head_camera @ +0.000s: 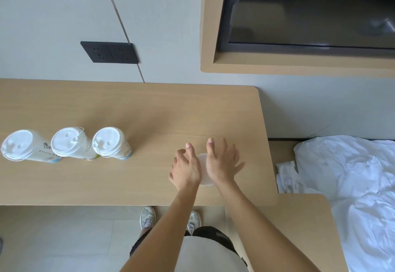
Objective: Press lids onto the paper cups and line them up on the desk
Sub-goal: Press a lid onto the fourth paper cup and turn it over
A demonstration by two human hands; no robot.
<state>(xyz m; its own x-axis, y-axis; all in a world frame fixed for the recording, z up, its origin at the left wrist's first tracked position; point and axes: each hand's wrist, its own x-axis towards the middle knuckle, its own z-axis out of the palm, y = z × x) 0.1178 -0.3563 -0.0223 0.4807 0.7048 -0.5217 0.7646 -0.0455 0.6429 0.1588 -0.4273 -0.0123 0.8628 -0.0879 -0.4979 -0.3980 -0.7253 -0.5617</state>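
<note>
A white plastic lid (pixel 203 170) sits between both hands near the right end of the light wooden desk (pixel 149 109), mostly hidden; whatever lies under it cannot be made out. The left hand (pixel 186 168) curls loosely over its left edge, and the right hand (pixel 221 161) lies flat on it with fingers spread. Well to the left, three lidded white paper cups (pixel 69 143) stand in a row.
</note>
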